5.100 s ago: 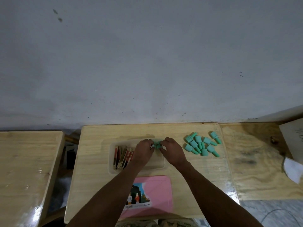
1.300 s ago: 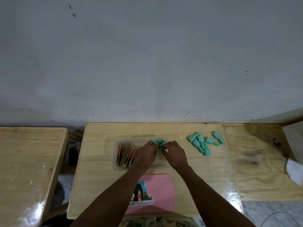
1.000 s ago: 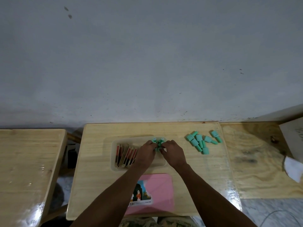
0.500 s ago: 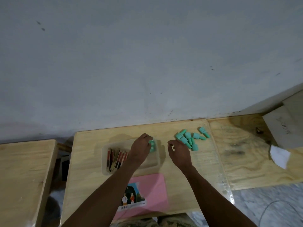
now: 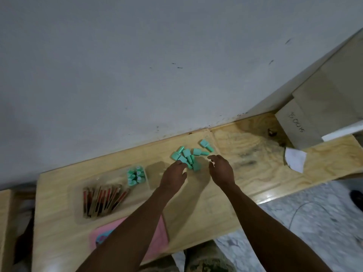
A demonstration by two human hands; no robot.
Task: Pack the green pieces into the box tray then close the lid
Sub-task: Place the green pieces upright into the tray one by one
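A pile of loose green pieces (image 5: 188, 157) lies on the wooden table near the wall. My left hand (image 5: 173, 174) reaches its fingertips to the pile's left edge, touching one piece. My right hand (image 5: 221, 169) hovers just right of the pile with fingers apart and nothing in it. The clear box tray (image 5: 78, 214) sits to the left; several green pieces (image 5: 135, 174) stand packed in its far right corner, and red and tan cards (image 5: 104, 200) lean in its left part. The pink lid (image 5: 157, 240) lies on the table's near edge, partly under my left forearm.
A grey wall runs behind the table (image 5: 196, 209). A second wooden surface (image 5: 265, 154) adjoins on the right, holding a cardboard box (image 5: 306, 122) and a white paper scrap (image 5: 295, 160). Tiled floor (image 5: 314, 222) lies at the lower right.
Both hands left the tray and moved right to the loose pile; the green pieces they set down stay in the tray's corner. The camera has swung right and tilted.
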